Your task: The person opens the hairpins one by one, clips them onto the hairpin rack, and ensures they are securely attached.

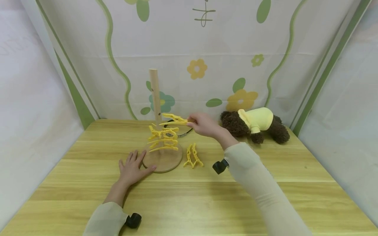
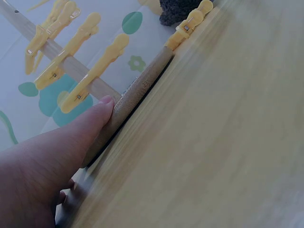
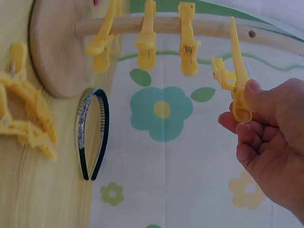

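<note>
A wooden pole (image 1: 155,91) rises from a round wooden base (image 1: 162,162). Several yellow hair clips (image 3: 147,40) are clamped along its lower part. My left hand (image 1: 131,170) rests at the base's left edge with fingers spread, thumb on the rim. In the right wrist view, my right hand (image 3: 273,121) pinches the handle end of another yellow hair clip (image 3: 240,71). That clip's jaws are spread and point toward the pole, above the clamped ones. Two more yellow hair clips (image 1: 189,156) lie on the table just right of the base.
A dark headband (image 3: 81,128) with a glittery band lies behind the base. Farther right, a brown plush toy (image 1: 261,119) in a yellow shirt lies on the wooden table (image 1: 189,203). White patterned cloth walls (image 1: 177,39) stand behind and at both sides.
</note>
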`<state>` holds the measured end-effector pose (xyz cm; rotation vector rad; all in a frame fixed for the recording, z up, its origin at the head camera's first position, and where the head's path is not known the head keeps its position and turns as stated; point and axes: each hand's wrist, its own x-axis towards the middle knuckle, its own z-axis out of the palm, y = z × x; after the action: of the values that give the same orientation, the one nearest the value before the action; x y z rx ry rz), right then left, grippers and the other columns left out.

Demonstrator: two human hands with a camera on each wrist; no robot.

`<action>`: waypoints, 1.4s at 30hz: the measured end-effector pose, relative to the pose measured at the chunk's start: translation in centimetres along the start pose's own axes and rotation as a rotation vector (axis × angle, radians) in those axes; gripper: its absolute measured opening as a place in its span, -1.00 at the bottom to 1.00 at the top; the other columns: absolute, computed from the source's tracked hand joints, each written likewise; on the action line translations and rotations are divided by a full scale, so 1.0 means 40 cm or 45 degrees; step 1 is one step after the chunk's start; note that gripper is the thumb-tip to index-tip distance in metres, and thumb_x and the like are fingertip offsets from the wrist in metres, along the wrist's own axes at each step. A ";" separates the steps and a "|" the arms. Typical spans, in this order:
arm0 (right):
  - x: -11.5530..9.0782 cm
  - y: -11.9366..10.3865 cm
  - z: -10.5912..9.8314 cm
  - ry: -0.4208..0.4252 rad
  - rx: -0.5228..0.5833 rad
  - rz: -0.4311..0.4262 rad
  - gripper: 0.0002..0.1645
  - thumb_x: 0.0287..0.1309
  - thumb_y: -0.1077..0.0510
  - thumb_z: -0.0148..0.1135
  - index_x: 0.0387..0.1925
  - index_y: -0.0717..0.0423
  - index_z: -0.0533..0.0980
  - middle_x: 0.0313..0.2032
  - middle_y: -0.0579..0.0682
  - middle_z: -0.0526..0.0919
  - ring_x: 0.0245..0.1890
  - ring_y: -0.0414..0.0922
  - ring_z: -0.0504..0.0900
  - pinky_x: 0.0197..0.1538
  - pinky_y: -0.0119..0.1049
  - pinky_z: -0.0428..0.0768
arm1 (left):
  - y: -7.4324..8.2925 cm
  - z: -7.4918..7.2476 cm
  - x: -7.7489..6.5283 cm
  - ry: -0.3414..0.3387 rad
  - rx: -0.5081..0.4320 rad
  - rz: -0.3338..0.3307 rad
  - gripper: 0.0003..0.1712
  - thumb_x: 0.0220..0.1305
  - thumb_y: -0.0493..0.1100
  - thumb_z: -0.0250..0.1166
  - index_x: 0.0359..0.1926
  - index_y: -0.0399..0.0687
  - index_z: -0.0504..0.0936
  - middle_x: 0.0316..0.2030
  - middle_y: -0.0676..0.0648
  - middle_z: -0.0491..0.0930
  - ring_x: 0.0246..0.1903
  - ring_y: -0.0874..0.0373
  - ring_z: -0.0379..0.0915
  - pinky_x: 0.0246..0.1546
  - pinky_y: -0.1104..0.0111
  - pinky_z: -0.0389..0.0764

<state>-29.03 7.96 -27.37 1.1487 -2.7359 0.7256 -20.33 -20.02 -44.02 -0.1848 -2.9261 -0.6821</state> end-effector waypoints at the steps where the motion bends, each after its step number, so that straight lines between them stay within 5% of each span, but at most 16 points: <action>1: 0.009 -0.008 0.002 -0.010 0.006 -0.010 -0.81 0.15 0.13 0.03 -0.48 0.17 0.43 -0.62 -0.04 0.40 -0.65 -0.16 0.28 -0.50 -0.32 0.30 | 0.000 0.000 0.000 0.000 0.001 0.001 0.02 -0.07 0.43 0.04 0.28 -0.09 0.07 0.23 -0.36 -0.08 0.19 -0.27 -0.29 -0.08 -0.26 -0.43; 11: 0.069 -0.060 0.028 -0.044 0.010 -0.057 -0.81 0.12 0.13 0.08 -0.42 0.18 0.53 -0.61 -0.06 0.48 -0.67 -0.20 0.33 -0.54 -0.38 0.32 | 0.003 0.006 0.000 0.000 0.003 0.011 0.01 -0.07 0.43 0.02 0.28 -0.10 0.07 0.23 -0.36 -0.07 0.19 -0.27 -0.28 -0.09 -0.28 -0.42; 23: 0.084 -0.093 0.030 -0.130 0.009 -0.060 -0.82 0.12 0.19 0.08 -0.38 0.25 0.51 -0.60 0.00 0.44 -0.68 -0.20 0.28 -0.55 -0.41 0.30 | 0.003 0.003 0.000 0.005 0.000 0.010 0.00 -0.06 0.42 0.04 0.28 -0.08 0.08 0.22 -0.36 -0.06 0.19 -0.28 -0.27 -0.08 -0.28 -0.41; 31: 0.077 -0.088 0.034 -0.114 0.094 -0.016 -0.59 0.13 0.13 0.07 -0.02 0.28 0.41 -0.10 0.11 0.48 -0.27 -0.11 0.46 -0.18 -0.31 0.41 | 0.006 -0.002 -0.001 0.004 0.003 0.010 -0.01 -0.06 0.41 0.04 0.28 -0.08 0.08 0.22 -0.36 -0.06 0.19 -0.28 -0.27 -0.08 -0.27 -0.41; 35: 0.066 -0.079 0.028 -0.072 0.195 0.013 -0.48 0.11 0.06 0.09 0.05 0.27 0.34 -0.03 0.12 0.43 -0.09 -0.02 0.41 -0.05 -0.24 0.36 | 0.005 -0.002 0.000 0.035 0.006 0.022 -0.02 -0.06 0.38 0.08 0.26 -0.11 0.12 0.21 -0.37 -0.03 0.18 -0.29 -0.23 -0.08 -0.28 -0.38; 42: 0.023 -0.056 0.009 0.007 0.266 0.032 -0.41 0.08 0.02 0.12 0.09 0.25 0.31 -0.01 0.12 0.40 -0.08 -0.03 0.39 -0.04 -0.19 0.34 | 0.006 -0.004 -0.001 0.038 0.001 0.021 -0.02 -0.06 0.39 0.08 0.26 -0.12 0.12 0.21 -0.37 -0.03 0.18 -0.29 -0.23 -0.08 -0.28 -0.38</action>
<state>-28.11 5.87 -26.57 1.1480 -2.7260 1.0370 -20.24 -19.90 -43.77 -0.1965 -2.8936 -0.6749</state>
